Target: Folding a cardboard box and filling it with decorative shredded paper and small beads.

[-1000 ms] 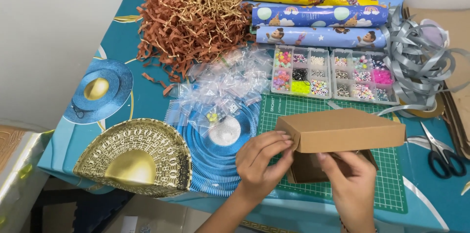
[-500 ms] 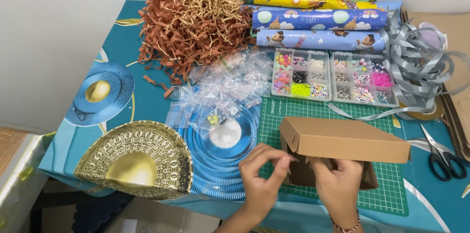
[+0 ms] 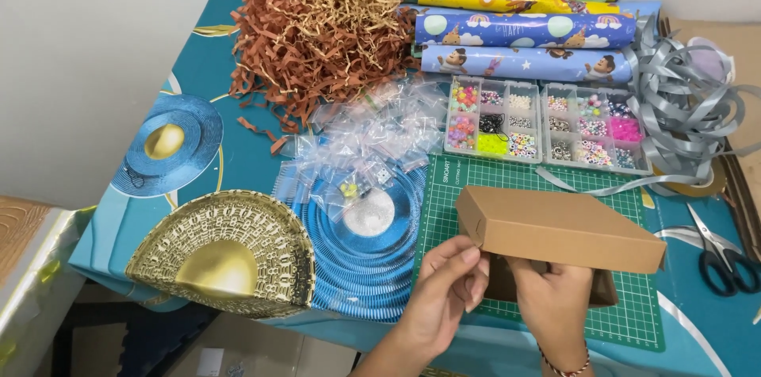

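Over the green cutting mat [image 3: 634, 317], the left hand [image 3: 448, 286] pinched the brown cardboard box [image 3: 567, 226] at its lid's near corner while the right hand [image 3: 555, 302] gripped it beneath, seemingly mid-assembly.

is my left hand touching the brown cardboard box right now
Touching. The head view shows the left hand with its fingers pressed against the near left corner of the cardboard box, no gap visible between them.

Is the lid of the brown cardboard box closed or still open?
Open: the brown cardboard box has its lid raised over the darker base, both hands at its front edge.
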